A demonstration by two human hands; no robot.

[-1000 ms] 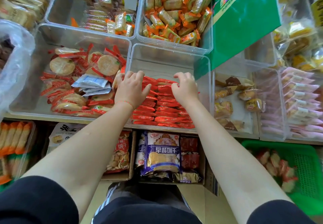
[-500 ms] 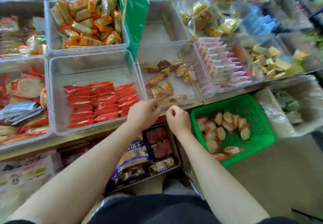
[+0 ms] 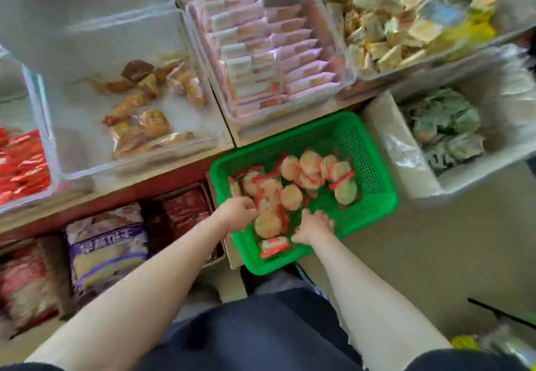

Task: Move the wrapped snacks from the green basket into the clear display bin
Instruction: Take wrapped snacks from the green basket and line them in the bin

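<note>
Both hands [image 3: 239,211] [image 3: 314,225] curl onto snacks [image 3: 268,224] at the basket's [image 3: 374,185] 6 o'clock, grip unclear; I'd scoop several together.

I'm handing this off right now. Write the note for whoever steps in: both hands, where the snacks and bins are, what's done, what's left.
Left hand: down in the green basket at its near left side, fingers curled among the wrapped snacks; blur hides whether it holds one.
Right hand: also in the basket, near edge, fingers spread on the packets; grip unclear.
Snacks: a loose pile of round, red-trimmed packets lies in the basket on the floor, below the shelf.
Clear display bin: at the left edge, up on the shelf, with red packets lined up inside.
Done: nothing in transit.
Left: lift out the pile, carry it up left to the bin.
</note>
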